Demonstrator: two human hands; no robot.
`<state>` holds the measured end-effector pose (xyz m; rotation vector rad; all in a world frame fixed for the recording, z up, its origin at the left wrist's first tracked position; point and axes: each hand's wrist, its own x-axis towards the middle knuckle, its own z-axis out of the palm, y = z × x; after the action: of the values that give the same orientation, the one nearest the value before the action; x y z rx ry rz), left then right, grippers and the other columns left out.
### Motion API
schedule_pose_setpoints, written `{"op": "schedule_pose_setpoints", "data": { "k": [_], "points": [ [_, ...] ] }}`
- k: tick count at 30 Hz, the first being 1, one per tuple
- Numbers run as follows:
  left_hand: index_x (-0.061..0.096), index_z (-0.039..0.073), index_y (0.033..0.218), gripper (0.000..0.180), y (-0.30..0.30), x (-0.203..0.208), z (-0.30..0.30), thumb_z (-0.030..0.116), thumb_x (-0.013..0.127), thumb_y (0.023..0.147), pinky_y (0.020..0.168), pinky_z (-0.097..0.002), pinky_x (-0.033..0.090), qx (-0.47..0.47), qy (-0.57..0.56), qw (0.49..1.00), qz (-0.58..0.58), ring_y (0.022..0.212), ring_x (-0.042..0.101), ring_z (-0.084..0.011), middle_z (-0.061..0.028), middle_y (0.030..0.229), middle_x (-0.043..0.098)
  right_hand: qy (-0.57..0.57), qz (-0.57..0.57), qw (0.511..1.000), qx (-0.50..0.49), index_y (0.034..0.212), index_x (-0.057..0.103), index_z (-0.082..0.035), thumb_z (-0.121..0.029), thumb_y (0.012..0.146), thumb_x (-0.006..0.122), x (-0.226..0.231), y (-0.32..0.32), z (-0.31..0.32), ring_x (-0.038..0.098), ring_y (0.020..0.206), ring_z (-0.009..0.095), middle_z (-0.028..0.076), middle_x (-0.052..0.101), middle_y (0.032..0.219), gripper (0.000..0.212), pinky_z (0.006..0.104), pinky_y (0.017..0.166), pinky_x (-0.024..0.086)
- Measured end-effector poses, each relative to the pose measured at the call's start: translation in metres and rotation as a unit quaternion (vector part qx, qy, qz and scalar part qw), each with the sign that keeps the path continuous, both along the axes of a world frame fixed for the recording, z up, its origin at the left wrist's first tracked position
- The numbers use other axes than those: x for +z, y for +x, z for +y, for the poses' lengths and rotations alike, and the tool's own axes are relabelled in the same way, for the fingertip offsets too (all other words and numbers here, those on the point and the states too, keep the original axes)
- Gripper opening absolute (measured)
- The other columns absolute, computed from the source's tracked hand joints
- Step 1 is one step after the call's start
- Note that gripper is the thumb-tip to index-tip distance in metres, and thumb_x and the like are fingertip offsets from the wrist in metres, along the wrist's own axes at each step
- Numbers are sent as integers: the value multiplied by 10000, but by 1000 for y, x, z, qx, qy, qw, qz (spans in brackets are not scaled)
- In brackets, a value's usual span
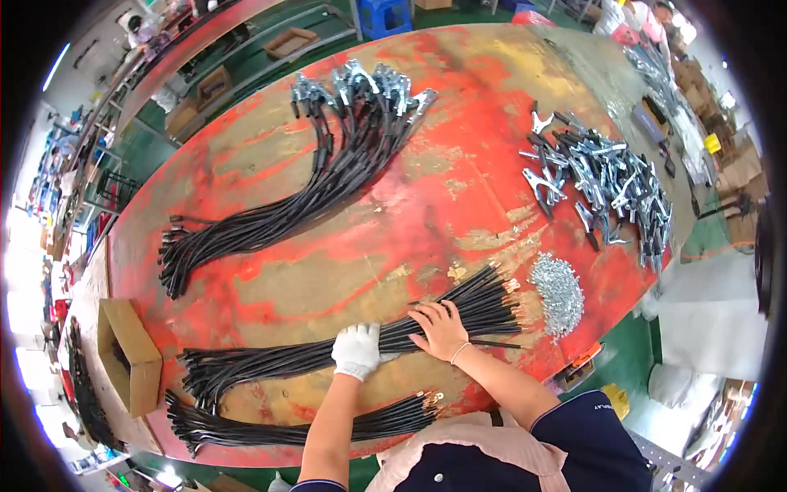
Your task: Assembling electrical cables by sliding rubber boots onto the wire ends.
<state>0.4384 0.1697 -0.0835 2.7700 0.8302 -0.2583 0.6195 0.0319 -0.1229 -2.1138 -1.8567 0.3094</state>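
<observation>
A long bundle of black cables (287, 358) lies across the near part of the table, with bare copper ends (515, 299) fanned out at its right. My left hand (357, 348), in a white glove, is closed around the middle of this bundle. Just to its right, my bare right hand (441, 330) lies over the same cables with its fingers spread. One cable (496, 344) sticks out below the right hand. Nearer to me rests a second bundle of black cables (361, 425), its copper ends also toward the right.
Farther back lies a cable bundle (303, 209) with metal clamps (361, 86) on its ends. Loose clamps (611, 180) are heaped at the right. Small silvery parts (559, 293) form a pile beside the copper ends. A cardboard box (131, 361) stands at the table's left edge.
</observation>
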Motion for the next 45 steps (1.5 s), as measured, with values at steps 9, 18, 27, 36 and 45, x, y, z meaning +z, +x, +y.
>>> {"op": "schedule_pose_setpoints", "data": {
  "k": [9, 18, 27, 36, 45],
  "points": [
    [616, 64, 1007, 607, -40, 34, 7, 547, 756, 665, 813, -436, 509, 20, -113, 988, -105, 933, 642, -332, -161, 951, 657, 68, -29, 997, -32, 1223, 559, -127, -227, 715, 734, 27, -31, 12, 510, 1099, 301, 101, 577, 1116, 546, 482, 1015, 336],
    [613, 35, 1078, 477, -301, 100, 63, 421, 663, 802, 857, -453, 482, 318, -11, 914, -252, 979, 606, -382, -217, 1041, 641, 123, 10, 975, -186, 1399, 414, -32, -271, 955, 543, 11, -113, -64, 406, 1282, 360, 196, 459, 1376, 520, 484, 1082, 278],
    [630, 40, 1021, 218, -576, 149, 190, 229, 588, 922, 639, -326, 491, 546, -233, 379, -710, 772, 617, -191, -78, 924, 656, 89, 154, 939, -296, 1396, 390, -14, -202, 928, 542, 39, -230, -99, 391, 1282, 393, 228, 436, 1366, 527, 488, 1068, 306],
    [632, 53, 956, 242, -668, 107, 308, 290, 604, 917, 675, -361, 492, 639, -124, 459, -605, 789, 613, -250, -74, 915, 636, 108, 183, 911, -354, 1338, 426, -13, -155, 868, 598, 66, -248, -101, 491, 1150, 402, 228, 488, 1276, 520, 463, 985, 396],
    [648, 37, 1000, 322, -608, 106, 367, 334, 648, 876, 713, -367, 504, 617, 80, 752, -216, 814, 623, -290, -121, 956, 646, -11, -11, 943, -332, 1316, 509, -150, -338, 898, 581, 76, -263, -85, 579, 990, 380, 201, 605, 1055, 464, 530, 847, 433]
  ]
}}
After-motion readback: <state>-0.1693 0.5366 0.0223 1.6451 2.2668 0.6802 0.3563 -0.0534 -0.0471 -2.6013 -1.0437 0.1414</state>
